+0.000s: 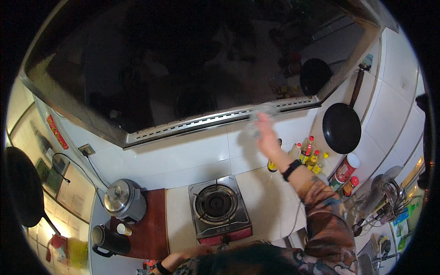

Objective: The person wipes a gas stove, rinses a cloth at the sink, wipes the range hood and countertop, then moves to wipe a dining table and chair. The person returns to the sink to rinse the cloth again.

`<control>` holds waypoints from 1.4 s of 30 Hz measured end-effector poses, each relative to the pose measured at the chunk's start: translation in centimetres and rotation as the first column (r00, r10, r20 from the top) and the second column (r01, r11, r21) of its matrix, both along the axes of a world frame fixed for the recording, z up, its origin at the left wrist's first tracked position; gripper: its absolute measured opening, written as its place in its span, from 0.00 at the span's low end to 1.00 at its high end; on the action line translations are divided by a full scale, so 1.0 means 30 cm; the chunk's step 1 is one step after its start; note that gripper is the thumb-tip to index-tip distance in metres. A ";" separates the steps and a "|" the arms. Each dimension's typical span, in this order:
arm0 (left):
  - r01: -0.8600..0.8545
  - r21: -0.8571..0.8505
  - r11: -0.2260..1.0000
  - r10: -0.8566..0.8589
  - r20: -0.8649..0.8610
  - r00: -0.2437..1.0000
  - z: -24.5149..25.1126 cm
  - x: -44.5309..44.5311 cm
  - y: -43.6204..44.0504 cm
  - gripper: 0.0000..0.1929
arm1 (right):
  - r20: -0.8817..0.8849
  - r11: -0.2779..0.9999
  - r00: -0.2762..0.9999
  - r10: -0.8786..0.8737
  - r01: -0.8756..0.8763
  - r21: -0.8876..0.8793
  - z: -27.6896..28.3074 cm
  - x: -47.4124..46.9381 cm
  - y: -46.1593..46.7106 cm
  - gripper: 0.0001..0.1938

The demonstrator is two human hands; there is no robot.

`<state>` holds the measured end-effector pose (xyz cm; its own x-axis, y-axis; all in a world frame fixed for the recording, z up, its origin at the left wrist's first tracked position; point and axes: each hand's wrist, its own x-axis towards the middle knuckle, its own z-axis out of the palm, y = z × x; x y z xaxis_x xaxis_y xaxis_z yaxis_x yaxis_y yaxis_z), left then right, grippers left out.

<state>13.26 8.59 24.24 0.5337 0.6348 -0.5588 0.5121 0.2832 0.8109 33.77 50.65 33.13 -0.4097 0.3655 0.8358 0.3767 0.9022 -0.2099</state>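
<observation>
My right hand (267, 137) is raised to the slotted metal strip (192, 124) along the lower edge of a dark range hood (192, 68). It holds a blurred, greyish cloth-like thing (254, 127) against or close to the strip. My left hand (192, 251) is low, near the front of a single-burner gas stove (220, 209); its fingers are partly hidden by my head and clothing, so whether it holds anything cannot be told. Both wrists wear dark bands.
Sauce bottles (313, 158) stand right of the stove, below a hanging black pan (341, 128). A pressure cooker (125, 201), a paper cup (124, 229) and a dark kettle (109, 241) stand left. Another black pan (24, 187) hangs far left; utensils (388, 192) are at right.
</observation>
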 end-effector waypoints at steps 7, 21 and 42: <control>-0.160 0.356 0.921 0.086 0.213 0.973 -0.016 -0.068 -0.042 0.19 | 0.520 0.914 0.846 0.120 -0.299 0.276 0.138 -0.427 -0.268 0.21; -0.876 -0.378 0.299 0.930 0.319 0.180 -0.049 -0.388 -0.466 0.22 | 0.021 0.903 0.904 -0.427 0.425 0.066 0.048 0.044 0.016 0.27; -0.810 0.116 0.574 0.733 0.368 0.572 -0.123 -0.368 -0.344 0.29 | 0.421 0.869 0.785 -0.454 0.284 0.405 0.174 0.253 0.091 0.12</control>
